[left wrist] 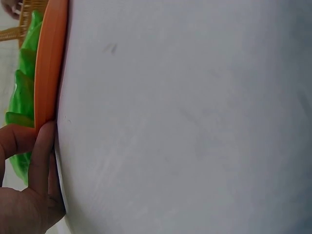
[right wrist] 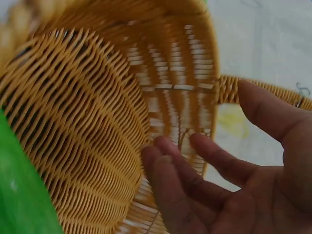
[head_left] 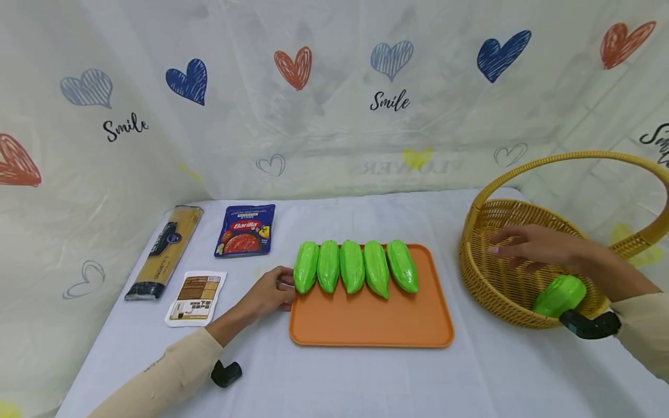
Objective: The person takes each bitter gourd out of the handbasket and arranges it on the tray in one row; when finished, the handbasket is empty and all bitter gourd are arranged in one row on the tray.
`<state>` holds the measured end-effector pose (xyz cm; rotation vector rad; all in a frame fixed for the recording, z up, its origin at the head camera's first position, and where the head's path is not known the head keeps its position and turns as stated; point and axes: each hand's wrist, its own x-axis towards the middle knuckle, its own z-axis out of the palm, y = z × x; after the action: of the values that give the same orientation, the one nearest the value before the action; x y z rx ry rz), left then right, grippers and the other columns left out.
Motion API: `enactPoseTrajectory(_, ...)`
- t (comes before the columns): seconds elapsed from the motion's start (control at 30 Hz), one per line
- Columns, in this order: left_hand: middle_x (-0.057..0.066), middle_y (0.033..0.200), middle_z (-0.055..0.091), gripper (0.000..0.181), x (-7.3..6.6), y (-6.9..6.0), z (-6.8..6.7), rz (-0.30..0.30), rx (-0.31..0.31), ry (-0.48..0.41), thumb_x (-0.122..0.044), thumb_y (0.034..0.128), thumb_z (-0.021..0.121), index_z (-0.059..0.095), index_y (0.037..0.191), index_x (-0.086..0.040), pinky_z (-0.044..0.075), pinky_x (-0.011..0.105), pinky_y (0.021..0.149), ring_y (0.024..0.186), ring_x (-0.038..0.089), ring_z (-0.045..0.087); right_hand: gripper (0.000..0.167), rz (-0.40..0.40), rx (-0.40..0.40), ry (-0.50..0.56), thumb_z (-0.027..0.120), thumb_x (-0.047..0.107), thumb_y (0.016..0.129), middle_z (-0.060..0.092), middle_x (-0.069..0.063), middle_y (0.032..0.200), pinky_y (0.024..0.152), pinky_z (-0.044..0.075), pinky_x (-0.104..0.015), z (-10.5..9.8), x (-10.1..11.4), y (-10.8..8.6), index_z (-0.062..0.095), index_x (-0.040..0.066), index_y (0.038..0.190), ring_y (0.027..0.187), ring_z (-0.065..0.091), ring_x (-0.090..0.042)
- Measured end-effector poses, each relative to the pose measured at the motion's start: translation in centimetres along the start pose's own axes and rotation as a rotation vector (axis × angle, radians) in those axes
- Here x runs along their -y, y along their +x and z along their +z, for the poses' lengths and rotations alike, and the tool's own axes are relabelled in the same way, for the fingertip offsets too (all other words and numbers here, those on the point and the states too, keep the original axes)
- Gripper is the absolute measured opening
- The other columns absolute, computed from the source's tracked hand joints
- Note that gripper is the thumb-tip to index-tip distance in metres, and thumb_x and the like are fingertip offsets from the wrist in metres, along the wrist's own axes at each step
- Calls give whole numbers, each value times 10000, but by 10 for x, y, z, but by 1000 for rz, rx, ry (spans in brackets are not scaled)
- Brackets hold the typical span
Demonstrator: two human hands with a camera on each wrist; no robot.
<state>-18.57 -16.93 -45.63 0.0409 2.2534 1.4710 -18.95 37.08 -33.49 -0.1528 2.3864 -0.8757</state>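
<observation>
My left hand (head_left: 269, 292) grips the left edge of an orange tray (head_left: 371, 321), thumb and fingers pinching the rim in the left wrist view. Several glossy, ridged green vegetables (head_left: 352, 267), pointed at one end, lie side by side along the tray's far part. My right hand (head_left: 543, 246) hovers over the wicker basket (head_left: 477, 285) on the right, fingers spread loosely with nothing in them. Inside the basket lies one similar green vegetable (head_left: 560, 295), partly hidden by the right wrist; its side also appears in the right wrist view.
At the left lie a spaghetti packet (head_left: 166, 249), a blue Barilla sauce pouch (head_left: 244, 231) and a white-and-brown sachet (head_left: 196, 298). The basket's tall arched handle (head_left: 575, 155) rises above its rim. A curtain printed with hearts hangs behind the white-covered table (head_left: 355, 383).
</observation>
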Motion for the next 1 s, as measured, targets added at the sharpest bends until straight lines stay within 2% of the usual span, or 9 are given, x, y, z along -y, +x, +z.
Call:
enactPoseTrajectory(0.13,145,1206,568,548,1,1,1,-7,-10,0,-47,868,663,488,1386,-9,640,335,731,1029,225,638,747,88,34,-32,469,442,1040,377,-405,1436,890,599,-488,-10,-16,-3,266,-116,1493,1185,574,-482)
enactPoseTrajectory(0.23,140,1205,572,552,1,1,1,-9,-15,1,-47,866,663,490,1389,-15,639,336,731,1020,217,640,808,138,50,-54,428,490,1040,202,-459,1479,873,585,-571,-17,-26,-7,195,-130,1502,1280,393,-636)
enactPoseTrajectory(0.33,138,1205,575,551,1,2,1,-12,-21,0,-48,864,666,494,1386,-15,639,335,732,1021,217,642,859,177,60,-68,408,528,1033,120,-467,1474,813,572,-613,-22,-33,-11,130,-131,1509,1301,238,-702)
enactPoseTrajectory(0.47,150,1210,571,553,2,2,1,-7,-16,5,-48,862,667,488,1383,0,640,336,737,1035,227,641,899,219,77,-92,380,561,1029,94,-479,1452,754,561,-640,-26,-37,-15,74,-136,1507,1282,192,-728)
enactPoseTrajectory(0.67,150,1214,571,554,0,0,0,-6,-10,7,-48,865,665,483,1387,-3,641,338,745,1034,225,640,930,241,100,-82,370,564,1028,65,-497,1444,784,529,-703,-26,-43,-14,67,-182,1492,1273,190,-726)
enactPoseTrajectory(0.83,156,1218,567,553,0,-1,-1,-9,-10,3,-51,875,664,478,1394,-2,640,333,739,1040,233,639,894,200,139,-59,337,521,1054,99,-497,1483,898,531,-632,-25,-51,-2,72,-214,1488,1304,266,-684)
enactPoseTrajectory(1.0,162,1229,560,551,1,0,-2,-1,2,11,-58,881,662,474,1395,5,639,336,746,1044,229,635,863,168,163,-24,333,491,1065,107,-479,1512,991,480,-633,-25,-52,6,80,-214,1494,1347,216,-669)
